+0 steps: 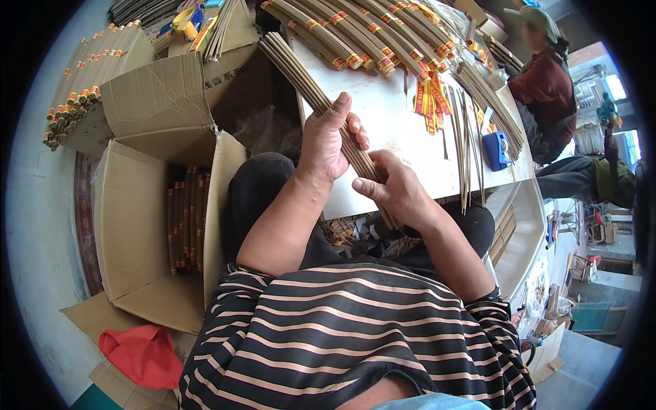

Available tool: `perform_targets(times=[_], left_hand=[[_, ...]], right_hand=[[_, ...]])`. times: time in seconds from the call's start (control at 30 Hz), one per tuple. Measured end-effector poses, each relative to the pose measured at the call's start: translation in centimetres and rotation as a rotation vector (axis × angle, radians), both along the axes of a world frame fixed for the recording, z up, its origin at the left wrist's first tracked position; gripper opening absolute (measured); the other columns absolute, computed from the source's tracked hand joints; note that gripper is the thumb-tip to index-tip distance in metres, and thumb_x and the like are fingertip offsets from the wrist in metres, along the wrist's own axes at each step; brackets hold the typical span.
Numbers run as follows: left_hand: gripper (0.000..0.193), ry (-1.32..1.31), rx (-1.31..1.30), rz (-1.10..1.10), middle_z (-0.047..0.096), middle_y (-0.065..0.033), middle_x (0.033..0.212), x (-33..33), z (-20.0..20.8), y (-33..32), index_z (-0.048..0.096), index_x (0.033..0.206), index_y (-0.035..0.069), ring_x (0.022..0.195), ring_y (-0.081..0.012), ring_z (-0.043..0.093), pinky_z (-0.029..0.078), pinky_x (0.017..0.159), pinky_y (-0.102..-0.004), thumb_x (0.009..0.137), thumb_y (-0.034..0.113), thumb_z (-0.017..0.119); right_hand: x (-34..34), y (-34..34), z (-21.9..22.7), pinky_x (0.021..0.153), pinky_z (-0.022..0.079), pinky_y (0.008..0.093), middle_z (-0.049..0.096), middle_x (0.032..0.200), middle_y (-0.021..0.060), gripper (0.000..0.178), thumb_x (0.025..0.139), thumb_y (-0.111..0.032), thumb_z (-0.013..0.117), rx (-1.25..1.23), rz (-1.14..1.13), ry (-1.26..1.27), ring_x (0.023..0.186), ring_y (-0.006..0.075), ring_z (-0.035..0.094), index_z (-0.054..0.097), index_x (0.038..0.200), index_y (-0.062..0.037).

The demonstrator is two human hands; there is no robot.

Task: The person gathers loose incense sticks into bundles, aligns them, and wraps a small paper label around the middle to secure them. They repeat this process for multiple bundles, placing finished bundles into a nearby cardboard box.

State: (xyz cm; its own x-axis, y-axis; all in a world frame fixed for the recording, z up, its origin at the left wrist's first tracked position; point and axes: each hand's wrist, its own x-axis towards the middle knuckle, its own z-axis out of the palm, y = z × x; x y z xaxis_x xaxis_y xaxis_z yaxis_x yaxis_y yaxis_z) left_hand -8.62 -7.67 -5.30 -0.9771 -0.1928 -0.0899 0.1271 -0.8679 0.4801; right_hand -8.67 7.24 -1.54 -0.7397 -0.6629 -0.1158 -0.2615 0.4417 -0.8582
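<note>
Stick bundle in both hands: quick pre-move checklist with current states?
1. Left hand gripping the stick bundle: ok, thumb and fingers around it.
2. Right hand on the stick bundle: ok, at its lower part.
3. Lower ends even: cannot tell, partly hidden by the right hand.
4. Red-and-yellow strips on the white table: ok, beyond the right hand.
5. Loose sticks fully on the table: not ok, ends overhang the near edge.
</note>
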Motion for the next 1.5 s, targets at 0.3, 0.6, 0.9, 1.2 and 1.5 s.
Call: perform_targets(times=[0.3,0.6,0.9,1.2,1.5], left_hand=[[0.032,0.000,-0.100,0.056,0.051,-0.0039,0.059,0.1,0.2,0.1,0.050,0.073,0.009,0.052,-0.0195,0.055,0.048,0.051,-0.0332,0.079,0.035,0.068],[0.028,0.016,-0.085,0.043,0.052,-0.0044,0.060,0.0,0.0,0.2,0.051,0.075,0.008,0.053,-0.0209,0.056,0.049,0.051,-0.0337,0.080,0.031,0.068],[0.030,-0.001,-0.099,0.040,0.053,-0.0042,0.060,0.0,0.0,0.2,0.052,0.076,0.009,0.053,-0.0209,0.057,0.050,0.051,-0.0337,0.079,0.033,0.069],[0.035,-0.004,-0.031,0.073,0.056,-0.0061,0.063,0.1,0.4,-0.9,0.051,0.074,0.010,0.058,-0.0229,0.059,0.052,0.057,-0.0368,0.076,0.040,0.069],[0.033,-0.054,-0.024,0.192,0.056,-0.0038,0.061,-0.4,0.0,-2.2,0.051,0.071,0.011,0.054,-0.0186,0.057,0.051,0.054,-0.0342,0.076,0.037,0.071]], right_hand=[[-0.8,0.1,1.5,0.063,0.046,0.0257,0.060,0.076,0.0079,0.027,0.074,-0.017,0.073,0.238,-0.113,0.108,0.069,0.0117,0.054,0.059,0.086,0.0033],[-1.4,-0.3,2.4,0.057,0.043,0.0249,0.058,0.067,0.0045,0.024,0.074,-0.016,0.072,0.210,-0.071,-0.029,0.062,0.0091,0.051,0.060,0.082,0.0028],[-2.2,-0.4,2.9,0.056,0.042,0.0244,0.058,0.067,0.0030,0.021,0.075,-0.015,0.070,0.266,0.013,-0.110,0.062,0.0082,0.050,0.061,0.081,0.0029],[-2.7,2.0,4.8,0.059,0.046,0.0272,0.062,0.070,0.0102,0.022,0.074,-0.014,0.065,0.360,0.093,-0.129,0.063,0.0137,0.056,0.062,0.085,0.0052],[-2.2,10.9,6.7,0.055,0.041,0.0214,0.055,0.066,0.0006,0.016,0.076,-0.011,0.067,0.378,-0.137,-0.167,0.060,0.0066,0.049,0.059,0.079,0.0016]])
